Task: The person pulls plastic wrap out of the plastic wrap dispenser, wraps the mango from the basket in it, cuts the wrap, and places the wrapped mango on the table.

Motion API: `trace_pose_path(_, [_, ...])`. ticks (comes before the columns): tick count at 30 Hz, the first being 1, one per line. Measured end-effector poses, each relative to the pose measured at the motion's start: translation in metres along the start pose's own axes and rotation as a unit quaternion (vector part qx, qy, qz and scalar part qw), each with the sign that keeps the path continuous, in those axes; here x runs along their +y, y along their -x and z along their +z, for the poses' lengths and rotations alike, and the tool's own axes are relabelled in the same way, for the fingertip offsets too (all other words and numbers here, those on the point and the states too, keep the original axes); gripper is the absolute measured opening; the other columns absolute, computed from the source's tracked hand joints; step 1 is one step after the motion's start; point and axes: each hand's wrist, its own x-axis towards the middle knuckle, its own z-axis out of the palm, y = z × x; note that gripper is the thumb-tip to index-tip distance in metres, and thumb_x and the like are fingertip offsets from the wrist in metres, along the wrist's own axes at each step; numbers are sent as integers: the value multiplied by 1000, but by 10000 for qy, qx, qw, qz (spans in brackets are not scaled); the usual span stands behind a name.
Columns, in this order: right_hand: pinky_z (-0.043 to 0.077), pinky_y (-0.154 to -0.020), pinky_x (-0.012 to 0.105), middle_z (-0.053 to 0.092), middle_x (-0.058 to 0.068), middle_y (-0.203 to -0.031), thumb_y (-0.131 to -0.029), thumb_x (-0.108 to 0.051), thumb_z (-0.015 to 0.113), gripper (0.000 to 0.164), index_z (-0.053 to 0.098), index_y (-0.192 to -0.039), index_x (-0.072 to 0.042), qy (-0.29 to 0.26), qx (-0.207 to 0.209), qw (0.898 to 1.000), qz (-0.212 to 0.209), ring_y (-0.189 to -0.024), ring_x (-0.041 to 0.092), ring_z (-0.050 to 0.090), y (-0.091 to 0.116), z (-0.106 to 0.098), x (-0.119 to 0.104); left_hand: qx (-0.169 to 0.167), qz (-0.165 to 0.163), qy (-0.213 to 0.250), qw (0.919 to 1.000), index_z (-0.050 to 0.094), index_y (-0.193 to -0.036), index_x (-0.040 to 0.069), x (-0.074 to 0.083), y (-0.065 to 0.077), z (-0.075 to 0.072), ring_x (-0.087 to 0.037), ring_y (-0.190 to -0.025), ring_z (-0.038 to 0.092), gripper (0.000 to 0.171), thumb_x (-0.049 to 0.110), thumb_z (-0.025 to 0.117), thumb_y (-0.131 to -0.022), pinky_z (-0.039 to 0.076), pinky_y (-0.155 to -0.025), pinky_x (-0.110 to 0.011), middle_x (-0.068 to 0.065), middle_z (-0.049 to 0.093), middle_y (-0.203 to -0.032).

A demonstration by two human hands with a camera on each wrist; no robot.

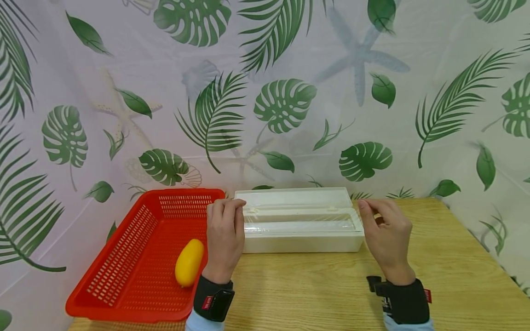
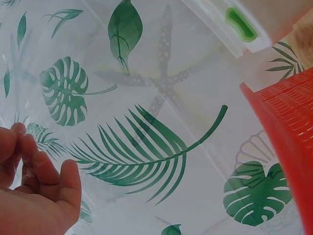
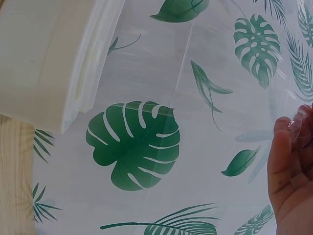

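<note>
A long white cling film dispenser (image 1: 302, 243) stands on the table with its lid (image 1: 294, 196) raised at the back. Clear cling film (image 3: 299, 122) bunches between the fingertips of my right hand (image 1: 388, 236), which pinches it just past the box's right end. At the left end, my left hand (image 1: 225, 239) pinches the film too, thumb against fingers, as the left wrist view shows. Between the hands the film is so transparent that only glints of it show over the box.
To the left, a red plastic basket (image 1: 141, 315) holds a yellow oval fruit or vegetable (image 1: 189, 262); my left forearm overlaps its right rim. Wooden tabletop (image 1: 306, 294) extends in front of the box and to the right. A leaf-printed sheet (image 1: 290, 151) hangs close behind.
</note>
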Motion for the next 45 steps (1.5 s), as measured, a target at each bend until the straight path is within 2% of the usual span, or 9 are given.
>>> trace_pose_path(24, [40, -59, 8, 65, 16, -75, -72, 6, 70, 10, 70, -82, 2, -21, -3, 10000, -76, -68, 12, 54, -2, -6, -4, 39, 13, 42, 10000, 60, -101, 5, 6, 0, -5, -26, -86, 42, 13, 10, 55, -91, 42, -68, -38, -13, 55, -93])
trace_pose_path(32, [39, -59, 8, 66, 14, -76, -74, 4, 70, 10, 71, -83, 1, 20, -241, 9997, 6, -69, 12, 54, -5, -10, -6, 112, 44, 67, 9999, 61, -101, 4, 8, -1, -6, -26, -87, 43, 13, 10, 55, -91, 42, -69, -38, -13, 56, -93])
trace_pose_path(45, [41, -55, 11, 66, 15, -76, -71, 7, 69, 13, 71, -82, 1, -126, -454, 9986, -230, -68, 10, 54, -4, -18, -9, 167, 281, -148, 9994, 61, -98, 4, 8, 8, -14, -27, -83, 44, 12, 10, 57, -89, 41, -68, -39, -14, 57, -90])
